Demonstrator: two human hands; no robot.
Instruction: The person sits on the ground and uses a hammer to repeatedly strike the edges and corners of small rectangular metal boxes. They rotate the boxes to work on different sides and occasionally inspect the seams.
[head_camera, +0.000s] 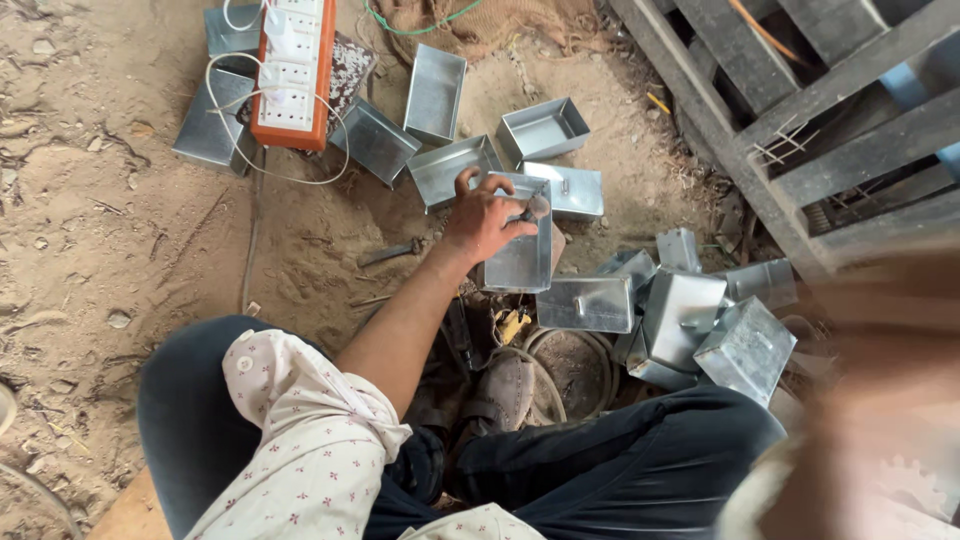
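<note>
Keep your left hand (485, 218), at frame centre, pressing the upright galvanised metal box (520, 250) firmly onto the sandy floor (120, 240), fingers wrapped over its top edge; your right hand (880, 400) is blurred, its grip unreadable.

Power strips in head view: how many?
1. The orange-and-white power strip lies at top left on metal boxes, white cables plugged in. None else visible.

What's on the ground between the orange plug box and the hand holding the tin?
In the head view, two open metal trays lie between the orange socket board and the left hand, which grips another metal tray.
</note>
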